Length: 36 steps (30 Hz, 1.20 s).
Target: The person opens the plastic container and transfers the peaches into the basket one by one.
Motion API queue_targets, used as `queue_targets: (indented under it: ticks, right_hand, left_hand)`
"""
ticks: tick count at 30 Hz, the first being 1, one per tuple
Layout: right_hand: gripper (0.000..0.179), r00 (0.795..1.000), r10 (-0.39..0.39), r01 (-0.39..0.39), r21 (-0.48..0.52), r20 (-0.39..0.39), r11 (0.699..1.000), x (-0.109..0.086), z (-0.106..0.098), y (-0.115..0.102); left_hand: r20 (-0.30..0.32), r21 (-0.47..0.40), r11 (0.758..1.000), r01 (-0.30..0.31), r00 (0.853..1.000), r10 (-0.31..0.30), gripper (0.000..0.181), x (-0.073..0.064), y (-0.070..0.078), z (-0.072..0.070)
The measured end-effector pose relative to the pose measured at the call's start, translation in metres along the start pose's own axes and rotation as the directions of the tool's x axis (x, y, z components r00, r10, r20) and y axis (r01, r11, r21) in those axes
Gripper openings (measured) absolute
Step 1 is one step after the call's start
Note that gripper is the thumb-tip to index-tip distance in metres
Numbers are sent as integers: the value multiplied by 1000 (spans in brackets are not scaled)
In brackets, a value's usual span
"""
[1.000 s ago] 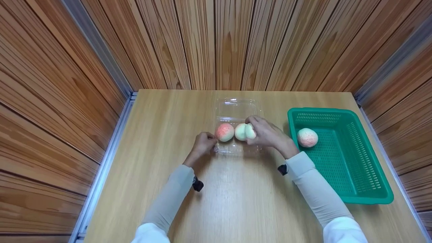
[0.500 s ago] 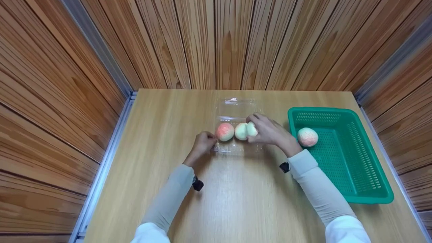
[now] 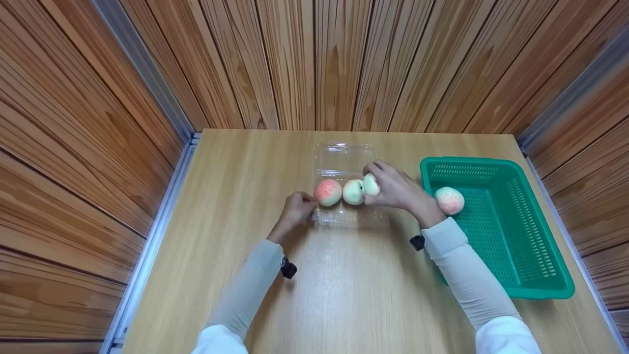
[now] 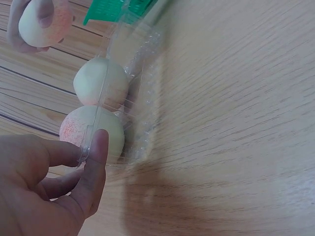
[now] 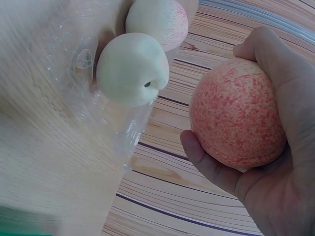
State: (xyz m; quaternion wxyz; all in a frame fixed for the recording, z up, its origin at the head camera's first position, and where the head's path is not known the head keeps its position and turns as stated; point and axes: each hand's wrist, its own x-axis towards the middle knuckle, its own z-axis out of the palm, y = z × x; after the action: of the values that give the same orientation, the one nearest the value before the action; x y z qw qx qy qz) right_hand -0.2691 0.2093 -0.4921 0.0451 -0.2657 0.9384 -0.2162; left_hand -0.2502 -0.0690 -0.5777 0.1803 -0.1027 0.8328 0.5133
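A clear plastic clamshell box lies open at the table's middle, its lid spread toward the back. Two peaches sit side by side in its tray: a pink-blushed peach on the left and a paler peach beside it, whose small dark stem hole shows in the right wrist view. My left hand pinches the tray's left rim between thumb and finger, plain in the left wrist view. My right hand grips a third peach, red-speckled on one side, raised over the tray's right part.
To the right stands a green perforated plastic basket with one peach at its left side. Wood-plank walls rise behind the table and at both sides. Bare tabletop stretches in front of the box.
My right hand has shifted slightly right with its peach, away from the paler peach, whose stem hole has come into sight. My left hand stays at the box's rim.
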Motion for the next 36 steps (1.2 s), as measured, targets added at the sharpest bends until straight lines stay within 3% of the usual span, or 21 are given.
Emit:
queue_targets:
  ticks: [14, 26, 36]
  right_hand:
    - [61, 1000, -2, 1, -56, -29, 998, -2, -9, -1]
    - [65, 999, 33, -34, -55, -20, 998, -5, -16, -2]
    - [67, 998, 55, -57, -76, -29, 995, -8, -24, 0]
  left_hand:
    - [2, -28, 999, -42, 999, 42, 16, -5, -2, 0]
    - [7, -22, 1000, 1, 1000, -1, 15, -1, -1, 1]
    - [-6, -21, 1000, -2, 1000, 2, 15, -2, -1, 0]
